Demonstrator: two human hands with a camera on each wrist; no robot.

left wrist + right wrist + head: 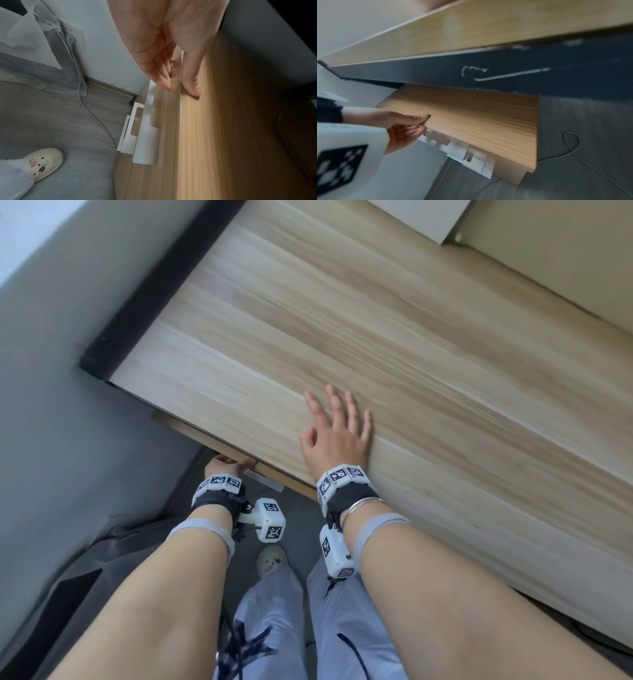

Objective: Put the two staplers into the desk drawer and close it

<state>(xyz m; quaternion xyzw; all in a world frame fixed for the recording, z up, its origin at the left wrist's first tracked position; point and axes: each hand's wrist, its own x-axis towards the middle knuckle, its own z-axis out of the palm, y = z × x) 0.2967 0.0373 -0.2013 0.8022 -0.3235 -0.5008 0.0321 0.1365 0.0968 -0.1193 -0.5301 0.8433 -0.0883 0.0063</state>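
No stapler is in any view. Under the wooden desk (376, 344) stands a wood drawer unit (471, 121) with white handles (137, 128) stacked down its front. My left hand (224, 463) reaches below the desk edge. Its thumb (192, 86) lies on the unit's top. Its straight fingers (161, 78) press on the top drawer's front by the uppermost handle, also seen in the right wrist view (409, 125). The top drawer (164, 108) is blurred and sits in or nearly in. My right hand (337, 433) rests flat on the desk top, fingers spread, holding nothing.
A grey wall runs close along the left. A wall socket (72, 31) feeds a white cable (96, 119) across the grey floor. My shoe (272, 563) stands in front of the unit. A white panel (428, 217) sits at the desk's far edge.
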